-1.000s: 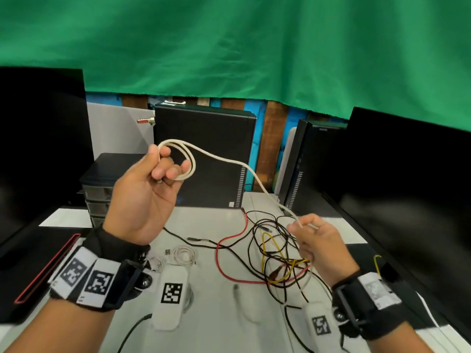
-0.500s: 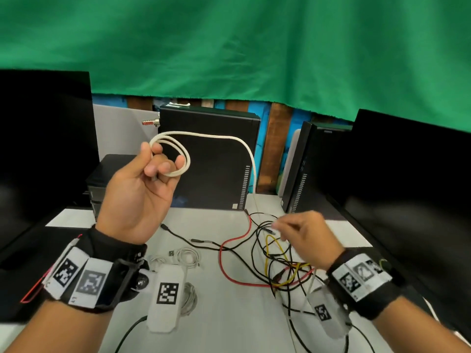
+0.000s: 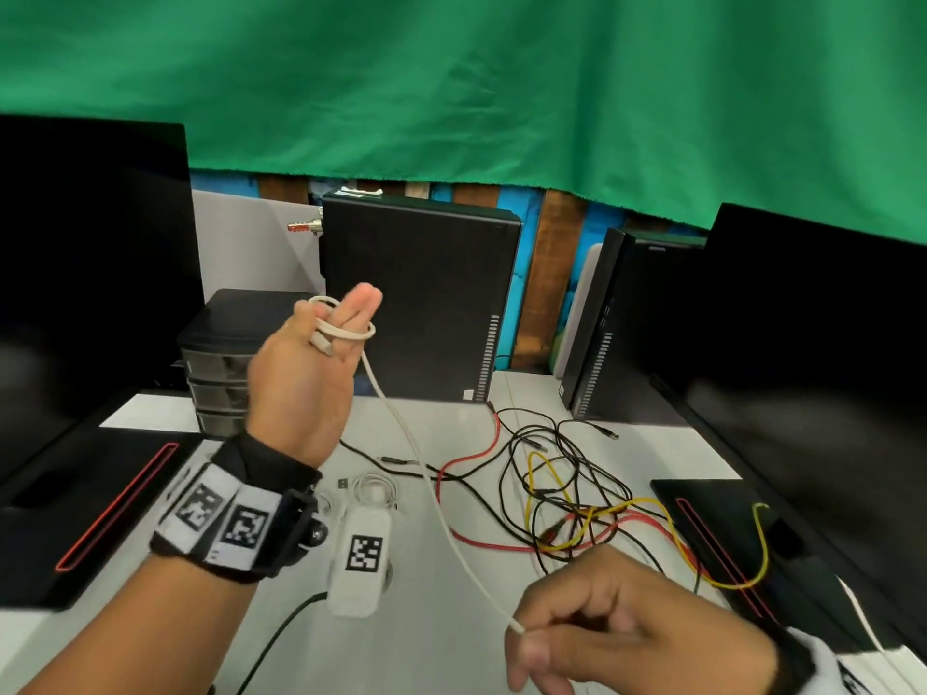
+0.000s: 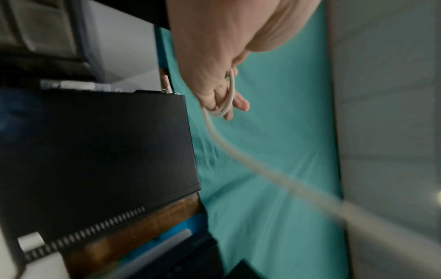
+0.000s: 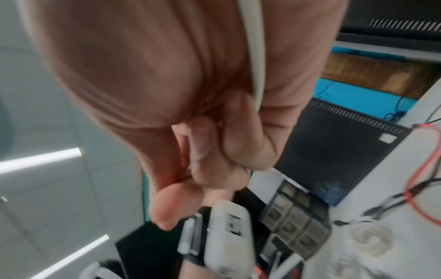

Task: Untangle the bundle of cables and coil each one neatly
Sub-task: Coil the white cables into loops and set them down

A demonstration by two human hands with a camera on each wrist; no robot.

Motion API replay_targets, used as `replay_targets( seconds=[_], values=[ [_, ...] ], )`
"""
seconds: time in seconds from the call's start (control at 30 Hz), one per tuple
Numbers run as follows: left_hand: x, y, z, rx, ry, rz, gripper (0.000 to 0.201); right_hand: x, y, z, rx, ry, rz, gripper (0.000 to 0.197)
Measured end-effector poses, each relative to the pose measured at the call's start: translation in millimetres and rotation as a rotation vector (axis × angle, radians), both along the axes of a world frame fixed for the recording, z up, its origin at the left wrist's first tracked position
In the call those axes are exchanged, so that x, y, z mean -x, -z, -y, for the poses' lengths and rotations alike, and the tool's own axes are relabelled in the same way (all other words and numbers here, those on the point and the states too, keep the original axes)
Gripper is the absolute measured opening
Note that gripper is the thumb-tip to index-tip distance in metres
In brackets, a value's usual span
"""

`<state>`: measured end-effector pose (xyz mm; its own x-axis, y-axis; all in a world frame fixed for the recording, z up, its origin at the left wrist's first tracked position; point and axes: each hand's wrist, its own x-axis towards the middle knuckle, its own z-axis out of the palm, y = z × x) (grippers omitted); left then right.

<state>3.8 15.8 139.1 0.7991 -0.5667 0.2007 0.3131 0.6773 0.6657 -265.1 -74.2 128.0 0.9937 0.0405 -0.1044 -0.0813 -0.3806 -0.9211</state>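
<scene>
A cream cable (image 3: 426, 474) is wound in small loops around the raised fingers of my left hand (image 3: 346, 318), its plug end lying against the palm. From there it slants down, taut, to my right hand (image 3: 531, 639), which pinches it between thumb and forefinger near the table's front. The left wrist view shows the loops on my left hand (image 4: 229, 102) and the cream cable (image 4: 250, 158) trailing away. In the right wrist view the cream cable (image 5: 256, 56) runs into my curled right hand (image 5: 214, 169). A tangle of black, red and yellow cables (image 3: 567, 489) lies on the white table (image 3: 441, 644).
A small coiled white cable (image 3: 373, 489) lies near my left wrist. A black computer tower (image 3: 416, 303) and a second one (image 3: 617, 333) stand at the back, beside a small drawer unit (image 3: 220, 363). Dark monitors (image 3: 90, 273) (image 3: 812, 353) flank the table.
My left hand turned and straightened its fingers, with the loops now wound around them. My right hand dropped toward the table's front edge and drew the cable taut.
</scene>
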Motion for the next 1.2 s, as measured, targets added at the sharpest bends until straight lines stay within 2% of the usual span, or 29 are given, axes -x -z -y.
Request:
replay_targets(
  seconds=[0.03, 0.1, 0.17, 0.27, 0.33, 0.37, 0.43, 0.5, 0.53, 0.6, 0.73, 0.83, 0.87, 0.9, 0.97, 1.07, 1.1, 1.2],
  values=[
    [9, 4, 5, -0.096, -0.088, 0.140, 0.028, 4, -7, -2, -0.021, 0.003, 0.043, 0.022],
    [25, 13, 12, -0.307, -0.282, 0.529, 0.032, 11, -18, -3, -0.071, 0.010, 0.117, 0.019],
    [38, 25, 18, -0.421, -0.334, 0.846, 0.034, 19, -26, -3, -0.112, 0.050, 0.184, 0.019],
    [45, 45, 22, -0.529, -0.345, 1.205, 0.040, 23, -38, 8, -0.152, 0.304, 0.431, 0.031],
    [49, 57, 23, -0.563, -0.297, 1.418, 0.036, 14, -45, 33, -0.160, 0.536, 0.615, 0.028],
    [52, 61, 25, -0.556, -0.257, 1.501, 0.032, 7, -46, 52, -0.095, 0.657, 0.643, 0.025],
    [56, 69, 27, -0.572, -0.198, 1.647, 0.027, -8, -44, 92, 0.175, 0.848, 0.525, 0.020],
    [52, 76, 30, -0.655, -0.210, 1.738, 0.030, -13, -35, 126, 0.385, 0.903, 0.259, 0.016],
    [47, 78, 31, -0.710, -0.226, 1.726, 0.033, -10, -31, 137, 0.448, 0.898, 0.135, 0.015],
    [35, 78, 33, -0.828, -0.249, 1.626, 0.038, -1, -32, 153, 0.468, 0.908, 0.060, 0.018],
    [22, 68, 33, -0.941, -0.147, 1.395, 0.044, 27, -58, 168, 0.335, 0.929, 0.273, 0.030],
    [19, 63, 30, -1.050, -0.128, 1.411, 0.045, 47, -84, 176, 0.293, 0.945, 0.429, 0.073],
    [19, 61, 28, -1.078, -0.122, 1.407, 0.045, 52, -91, 177, 0.296, 0.961, 0.466, 0.079],
    [18, 60, 28, -1.083, -0.106, 1.386, 0.045, 54, -97, 178, 0.318, 0.980, 0.497, 0.079],
    [20, 58, 28, -1.041, -0.036, 1.304, 0.045, 52, -105, 172, 0.373, 0.996, 0.539, 0.063],
    [32, 57, 32, -0.909, 0.132, 1.118, 0.045, 26, -88, 142, 0.393, 0.848, 0.574, 0.013],
    [37, 56, 33, -0.859, 0.192, 1.057, 0.046, 12, -75, 125, 0.417, 0.763, 0.556, 0.012],
    [51, 48, 31, -0.749, 0.326, 0.804, 0.047, -31, -21, 82, 0.524, 0.526, 0.431, 0.032]
  ],
)
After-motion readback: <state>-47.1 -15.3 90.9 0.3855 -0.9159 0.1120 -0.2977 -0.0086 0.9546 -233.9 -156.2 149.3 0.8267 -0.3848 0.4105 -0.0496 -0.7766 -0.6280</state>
